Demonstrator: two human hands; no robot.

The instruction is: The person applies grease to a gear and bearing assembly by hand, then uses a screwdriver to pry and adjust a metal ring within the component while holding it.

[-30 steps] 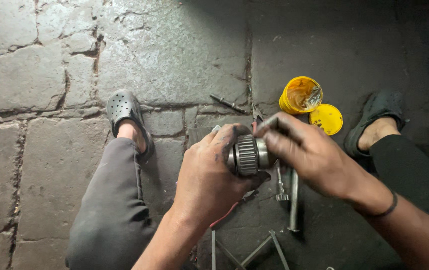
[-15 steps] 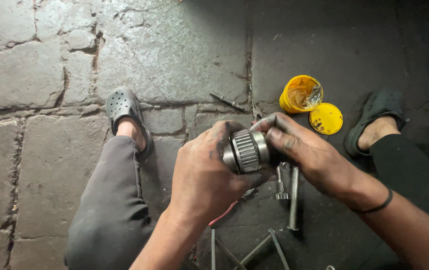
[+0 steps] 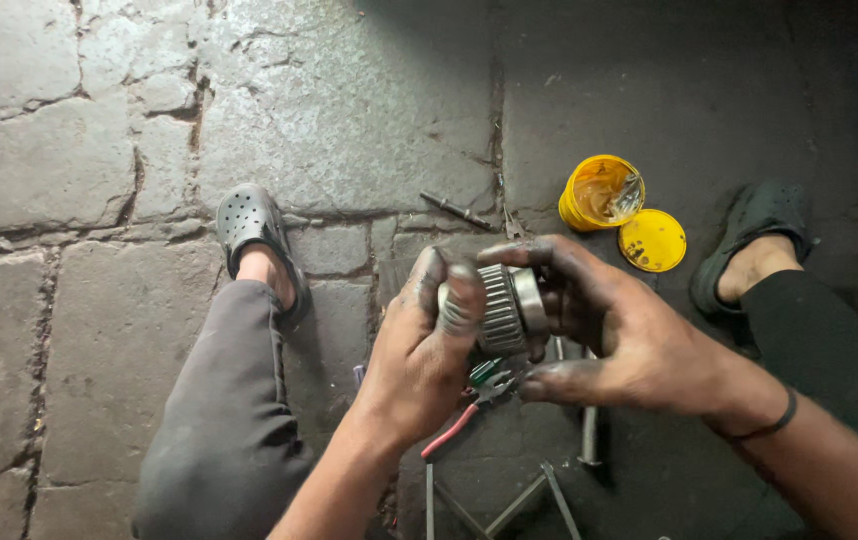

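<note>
1. Two hands share one part: a ribbed metal hub [image 3: 505,308], held in the air above the stone floor [image 3: 99,330], between the knees and near the centre of the view.
2. Left hand [image 3: 427,350]: closed round the hub's left end, thumb laid over the top. Palm and fingers hide that end, so its face cannot be read.
3. Right hand [image 3: 617,335]: half open, fingers curled over the hub's right, smooth collar, thumb low and just below the part. It touches the hub more than it clamps it. Both hands are black with grease.
4. Judgement on doing this step well: the left hand should carry the weight, so the right fingers are free to work round the collar. With greasy skin the ribbed band gives the surer grip. Keeping the part low over the floor limits harm if it slips.
5. Risk, as a judgement: loose tools lie right under the hub, namely red-handled pliers [image 3: 469,405] and a steel bolt [image 3: 589,435]. A dropped part would land on them.
6. Packages: one small round yellow tub [image 3: 601,192], open, on the floor far right of the hands, with pale grease and something shiny inside.
7. Its flat yellow lid [image 3: 652,240] lies just beside it, near right, smeared dark.
8. Labels, signs: none legible on tub, lid or floor.
</note>
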